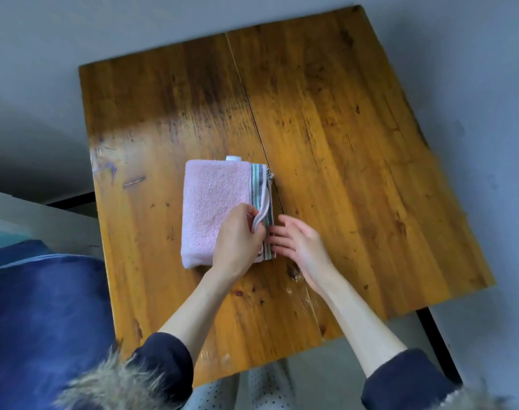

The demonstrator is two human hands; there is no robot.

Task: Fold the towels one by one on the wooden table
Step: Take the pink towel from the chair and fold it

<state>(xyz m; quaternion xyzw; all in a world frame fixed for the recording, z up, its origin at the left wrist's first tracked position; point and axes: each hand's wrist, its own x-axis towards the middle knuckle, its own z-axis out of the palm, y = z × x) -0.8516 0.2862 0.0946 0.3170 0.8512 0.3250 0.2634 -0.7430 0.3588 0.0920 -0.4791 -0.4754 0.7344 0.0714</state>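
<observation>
Nearest us, our dark sleeves point(163, 359) with their fur trim frame both bare forearms reaching over the table point(341, 143), with blue fabric point(39, 321) off its left edge. A pink towel point(213, 202), folded into a thick rectangle with a striped band on its right edge, lies near the table's middle. Our left hand point(237, 241) rests on its near right corner, thumb and fingers pinching a loose hem. Our right hand point(296, 244) lies just beside it, fingers nearly straight, tips touching the striped edge, gripping nothing.
</observation>
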